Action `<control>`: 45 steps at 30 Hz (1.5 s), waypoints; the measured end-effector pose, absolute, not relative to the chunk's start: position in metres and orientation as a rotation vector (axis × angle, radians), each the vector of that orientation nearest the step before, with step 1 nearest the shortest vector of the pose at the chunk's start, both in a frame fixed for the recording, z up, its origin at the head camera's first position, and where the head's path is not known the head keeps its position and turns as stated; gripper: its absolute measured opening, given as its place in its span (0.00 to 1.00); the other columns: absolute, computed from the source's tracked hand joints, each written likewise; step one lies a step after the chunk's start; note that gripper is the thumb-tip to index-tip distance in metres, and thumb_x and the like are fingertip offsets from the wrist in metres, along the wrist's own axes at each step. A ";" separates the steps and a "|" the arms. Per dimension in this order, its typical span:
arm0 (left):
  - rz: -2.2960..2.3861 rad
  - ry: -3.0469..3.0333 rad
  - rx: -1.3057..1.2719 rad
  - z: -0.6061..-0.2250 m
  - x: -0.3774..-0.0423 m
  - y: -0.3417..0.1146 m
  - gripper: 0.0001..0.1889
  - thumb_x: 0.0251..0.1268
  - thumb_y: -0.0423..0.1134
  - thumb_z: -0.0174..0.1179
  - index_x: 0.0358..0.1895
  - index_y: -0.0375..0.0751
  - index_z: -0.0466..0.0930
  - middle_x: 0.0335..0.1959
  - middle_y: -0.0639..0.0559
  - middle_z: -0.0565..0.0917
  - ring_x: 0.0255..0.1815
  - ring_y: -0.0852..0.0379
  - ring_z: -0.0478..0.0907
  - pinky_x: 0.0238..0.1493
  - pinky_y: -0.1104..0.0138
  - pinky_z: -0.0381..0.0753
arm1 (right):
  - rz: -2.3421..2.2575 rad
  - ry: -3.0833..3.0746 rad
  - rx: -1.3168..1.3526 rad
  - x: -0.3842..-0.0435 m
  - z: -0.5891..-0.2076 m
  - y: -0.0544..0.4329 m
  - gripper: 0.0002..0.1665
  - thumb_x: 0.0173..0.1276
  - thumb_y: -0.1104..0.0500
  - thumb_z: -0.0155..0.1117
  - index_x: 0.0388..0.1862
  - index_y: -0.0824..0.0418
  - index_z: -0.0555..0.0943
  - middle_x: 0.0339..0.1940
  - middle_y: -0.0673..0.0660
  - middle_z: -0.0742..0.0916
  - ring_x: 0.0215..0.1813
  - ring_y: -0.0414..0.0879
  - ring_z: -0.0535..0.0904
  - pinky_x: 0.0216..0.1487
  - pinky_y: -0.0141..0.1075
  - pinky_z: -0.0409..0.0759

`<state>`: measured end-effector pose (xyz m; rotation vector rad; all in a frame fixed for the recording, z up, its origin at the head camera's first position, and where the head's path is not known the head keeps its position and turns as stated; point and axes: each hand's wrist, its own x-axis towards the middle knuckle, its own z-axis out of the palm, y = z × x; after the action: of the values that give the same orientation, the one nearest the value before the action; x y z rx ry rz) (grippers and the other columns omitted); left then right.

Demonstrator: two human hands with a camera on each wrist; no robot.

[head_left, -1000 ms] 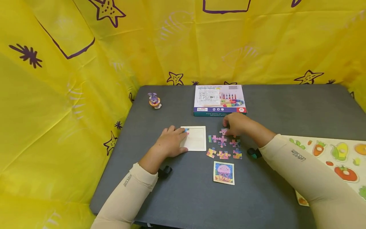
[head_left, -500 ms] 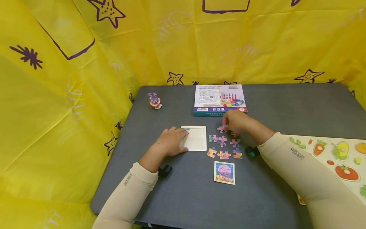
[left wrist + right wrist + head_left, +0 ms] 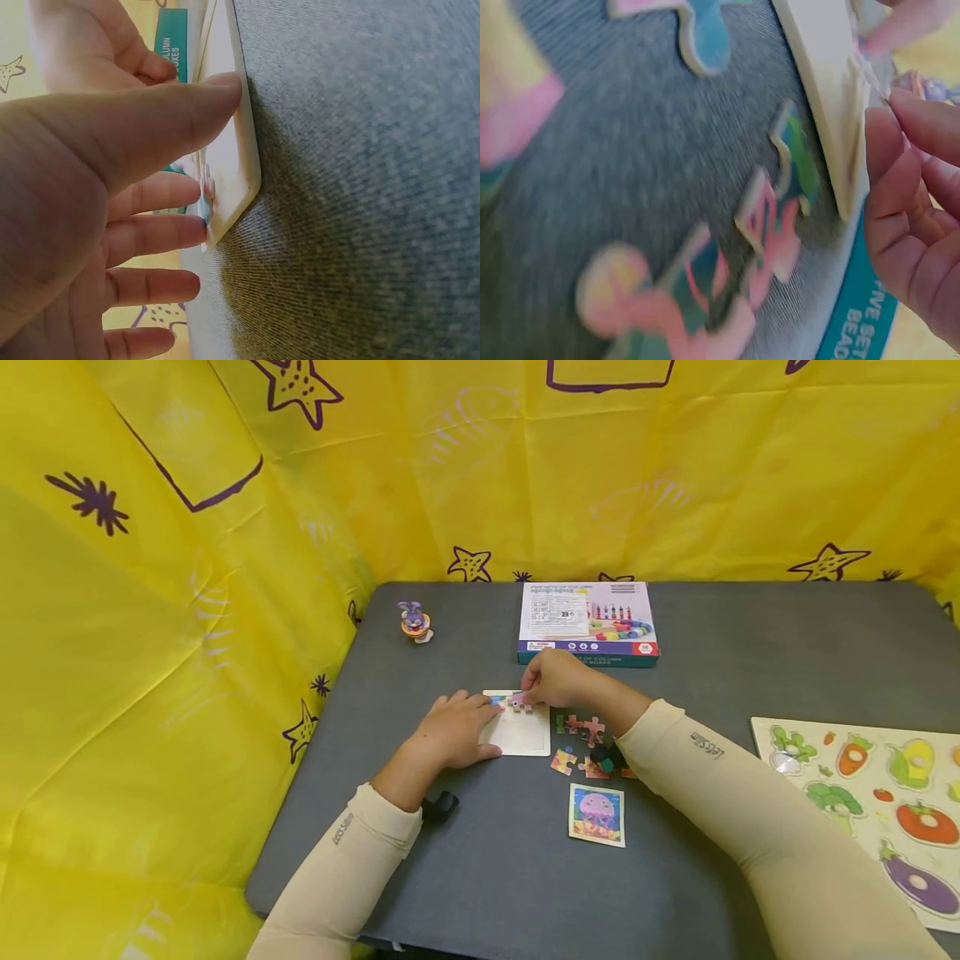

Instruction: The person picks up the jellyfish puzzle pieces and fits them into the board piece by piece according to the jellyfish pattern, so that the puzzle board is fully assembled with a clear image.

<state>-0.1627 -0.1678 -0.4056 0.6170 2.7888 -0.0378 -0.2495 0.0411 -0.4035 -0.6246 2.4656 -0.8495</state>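
Observation:
My left hand (image 3: 453, 729) rests on the left side of a small white puzzle tray (image 3: 517, 739), fingers nearly straight. In the left wrist view its thumb (image 3: 187, 112) lies on the tray's near edge. Over the tray's upper part, my right hand (image 3: 561, 678) pinches a pink jigsaw piece (image 3: 517, 702) between thumb and fingertips. A blue-edged piece (image 3: 497, 700) sits in the tray's upper left corner, partly under the left fingers. Several loose jigsaw pieces (image 3: 593, 730) lie right of the tray, some hidden by the right forearm. Below them is a jellyfish picture card (image 3: 597, 814).
A bead-toy box (image 3: 585, 618) lies behind the tray. A purple rabbit figurine (image 3: 415, 621) stands at the back left of the grey table (image 3: 510, 877). At the right is a vegetable puzzle board (image 3: 873, 802). Yellow cloth (image 3: 465, 468) hangs behind and at the left.
My right hand has picked up the pink jigsaw piece from the loose group and carried it left over the tray. The left hand has stayed on the tray. The view has shifted slightly.

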 end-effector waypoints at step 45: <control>-0.042 2.758 0.687 -0.406 -0.169 -0.140 0.37 0.70 0.65 0.57 0.75 0.48 0.69 0.74 0.48 0.71 0.72 0.46 0.66 0.72 0.51 0.66 | -0.417 2.631 -0.594 -0.236 -0.407 0.166 0.14 0.63 0.53 0.76 0.36 0.62 0.83 0.34 0.57 0.82 0.38 0.51 0.75 0.43 0.45 0.75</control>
<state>-0.1685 -0.1403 -0.4057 0.6871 2.7581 -0.0421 -0.2363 0.1662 -0.4068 -0.5940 2.6308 -0.4169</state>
